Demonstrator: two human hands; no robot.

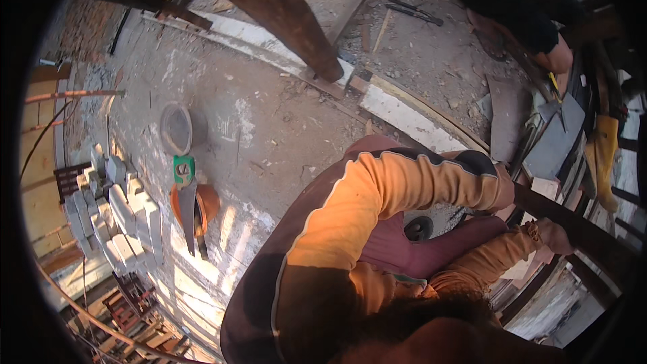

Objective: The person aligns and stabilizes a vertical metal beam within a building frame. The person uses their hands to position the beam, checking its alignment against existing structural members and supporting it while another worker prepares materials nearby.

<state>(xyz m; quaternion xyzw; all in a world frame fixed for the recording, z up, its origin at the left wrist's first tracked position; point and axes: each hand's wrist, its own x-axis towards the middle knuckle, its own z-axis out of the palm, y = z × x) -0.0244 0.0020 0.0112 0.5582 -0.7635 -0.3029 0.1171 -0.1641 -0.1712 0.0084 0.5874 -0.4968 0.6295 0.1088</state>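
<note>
Both my arms, in orange sleeves, reach toward the right side. My left hand [504,189] is closed at the near end of a dark beam [573,221], with its fingers mostly hidden. Farther along, my right hand [554,236] is closed against the lower edge of the same beam. Pale wood pieces [543,190] lie beside and under the beam. My bent leg [404,246], in maroon cloth, shows between the two arms.
At left sit a round bucket [176,128], a green tape measure [183,170], a handsaw [187,219], an orange bowl-like thing [207,205] and stacked grey blocks [121,209]. A brown post [269,7] slants overhead. Another person [512,7] crouches top right; yellow boots [605,155] stand right.
</note>
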